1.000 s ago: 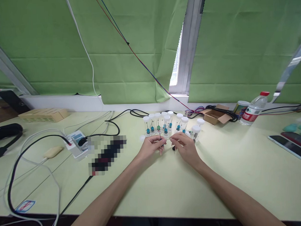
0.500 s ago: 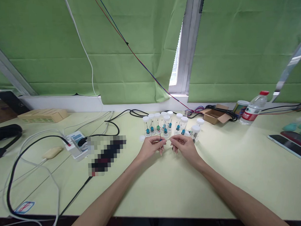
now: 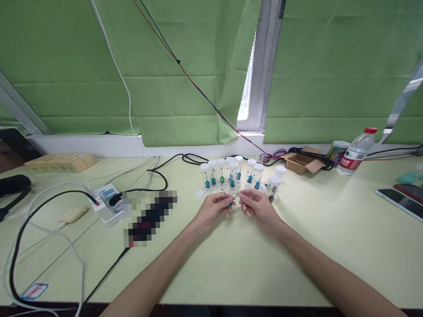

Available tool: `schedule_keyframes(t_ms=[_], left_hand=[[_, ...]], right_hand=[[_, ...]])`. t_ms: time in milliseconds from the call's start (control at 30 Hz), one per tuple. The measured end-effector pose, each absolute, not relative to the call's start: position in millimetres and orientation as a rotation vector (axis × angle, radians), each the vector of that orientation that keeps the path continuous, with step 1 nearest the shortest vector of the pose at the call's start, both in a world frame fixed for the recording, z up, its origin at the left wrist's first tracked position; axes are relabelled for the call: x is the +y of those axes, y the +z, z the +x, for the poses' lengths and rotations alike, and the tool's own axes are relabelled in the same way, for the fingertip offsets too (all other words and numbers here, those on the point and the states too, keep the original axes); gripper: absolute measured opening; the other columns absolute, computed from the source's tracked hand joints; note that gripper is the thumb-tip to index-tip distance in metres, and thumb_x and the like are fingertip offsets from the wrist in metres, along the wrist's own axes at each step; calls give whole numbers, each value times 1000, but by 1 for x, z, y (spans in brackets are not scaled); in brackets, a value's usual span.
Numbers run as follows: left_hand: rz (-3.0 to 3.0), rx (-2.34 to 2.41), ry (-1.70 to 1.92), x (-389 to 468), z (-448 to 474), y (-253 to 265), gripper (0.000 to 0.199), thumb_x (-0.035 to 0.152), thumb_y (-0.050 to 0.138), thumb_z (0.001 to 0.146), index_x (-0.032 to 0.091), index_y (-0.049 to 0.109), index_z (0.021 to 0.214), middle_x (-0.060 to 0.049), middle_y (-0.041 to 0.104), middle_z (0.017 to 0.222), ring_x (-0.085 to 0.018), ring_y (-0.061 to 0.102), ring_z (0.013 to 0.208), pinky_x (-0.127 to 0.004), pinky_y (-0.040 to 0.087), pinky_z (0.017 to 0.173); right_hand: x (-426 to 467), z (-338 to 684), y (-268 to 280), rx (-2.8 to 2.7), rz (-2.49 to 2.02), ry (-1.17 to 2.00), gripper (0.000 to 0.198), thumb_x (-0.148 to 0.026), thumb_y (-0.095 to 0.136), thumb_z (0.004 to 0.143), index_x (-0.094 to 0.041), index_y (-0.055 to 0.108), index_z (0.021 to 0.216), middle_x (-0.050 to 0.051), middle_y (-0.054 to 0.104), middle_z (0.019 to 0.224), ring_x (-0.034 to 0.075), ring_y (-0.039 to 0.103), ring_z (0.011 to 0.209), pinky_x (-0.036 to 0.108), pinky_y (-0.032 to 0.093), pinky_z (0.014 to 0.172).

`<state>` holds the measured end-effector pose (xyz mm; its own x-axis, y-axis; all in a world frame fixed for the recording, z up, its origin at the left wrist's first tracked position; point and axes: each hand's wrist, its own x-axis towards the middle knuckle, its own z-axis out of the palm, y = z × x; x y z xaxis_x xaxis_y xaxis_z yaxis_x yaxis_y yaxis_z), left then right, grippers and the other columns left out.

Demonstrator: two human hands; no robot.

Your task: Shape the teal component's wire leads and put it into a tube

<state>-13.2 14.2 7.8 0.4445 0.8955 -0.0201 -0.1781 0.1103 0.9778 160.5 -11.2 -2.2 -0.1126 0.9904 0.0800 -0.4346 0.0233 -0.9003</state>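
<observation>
Over the table, in front of a cluster of small clear jars (image 3: 222, 173) with white lids, my two hands are close together. My left hand (image 3: 214, 207) is closed in a pinch on a thin-stemmed piece with a blue base (image 3: 229, 205); its stem points up. My right hand (image 3: 257, 206) is also closed, thumb against fingers, beside that piece; what it pinches is too small to make out. Similar blue pieces and a green one stand inside the jars. A loose white lid (image 3: 199, 194) lies left of the jars.
A small open cardboard box (image 3: 300, 162), a can (image 3: 338, 152) and a water bottle (image 3: 357, 153) stand at the back right. Phones (image 3: 405, 207) lie at the right. On the left are a power strip (image 3: 109, 206), cables and a blurred dark object (image 3: 151, 218).
The blue piece in my left hand has tilted, its stem leaning left and more of its blue base showing. My hands have drawn slightly closer together. The jars stand where they were.
</observation>
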Motion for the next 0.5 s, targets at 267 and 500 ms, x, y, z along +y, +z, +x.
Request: schedule_keyframes(t_ms=[267, 500], left_hand=[[1058, 721, 899, 17, -11, 4, 26, 32, 80, 71, 10, 72, 83, -4, 64, 77, -5, 52, 58, -19, 43, 53], [1067, 728, 895, 16, -12, 8, 26, 32, 80, 72, 11, 73, 85, -5, 65, 78, -6, 50, 57, -19, 43, 53]], right_hand=[[-10, 162, -3, -962, -696, 1510, 30, -36, 83, 68, -18, 72, 89, 2, 68, 80, 9, 56, 62, 23, 47, 60], [-9, 163, -3, -1011, -701, 1501, 31, -36, 81, 71, -19, 73, 95, 4, 71, 86, 11, 59, 68, 25, 50, 65]])
